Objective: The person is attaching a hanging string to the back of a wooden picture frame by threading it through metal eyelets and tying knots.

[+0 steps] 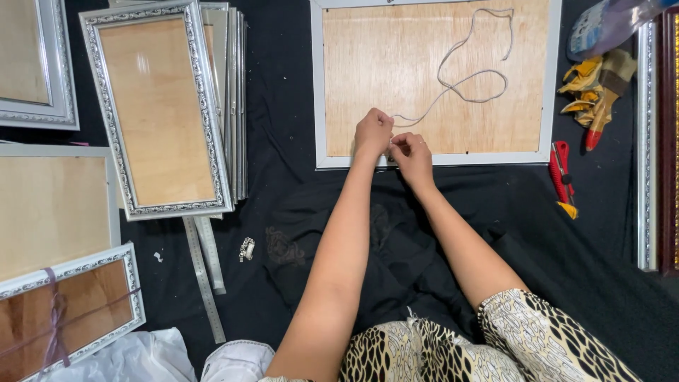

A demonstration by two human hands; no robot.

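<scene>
**A:** Head view. What occupies the centre?

**B:** A large white-framed picture frame lying face down, its pale plywood backing board upward [332,85]. All other places are given relative to this frame. A thin grey cord [472,76] lies in loose loops on the board, its near end running to the hands at the frame's lower edge.

**A:** State of the hands?

**B:** The left hand [373,132] and the right hand [412,153] meet at the frame's lower rail, almost touching each other. Both sets of fingers are curled narrow and pinched together at the cord's end; whether a small fitting is also gripped cannot be told.

**A:** What lies to the frame's right?

**B:** A red-handled utility knife [561,174] just beside the lower right corner, and further up a wooden-handled paintbrush with a red tip [605,99] resting against a crumpled yellow cloth [582,88]. A long silver moulding strip [645,141] stands well apart at the edge.

**A:** And to the left?

**B:** An ornate silver rectangular frame with plywood backing [157,106] atop a stack of similar frames. Below it, a steel ruler [203,279] and a small metal hanger clip [246,249] lie on the black cloth [283,85]. Lower still is a silver frame tied with purple ribbon [56,318].
</scene>
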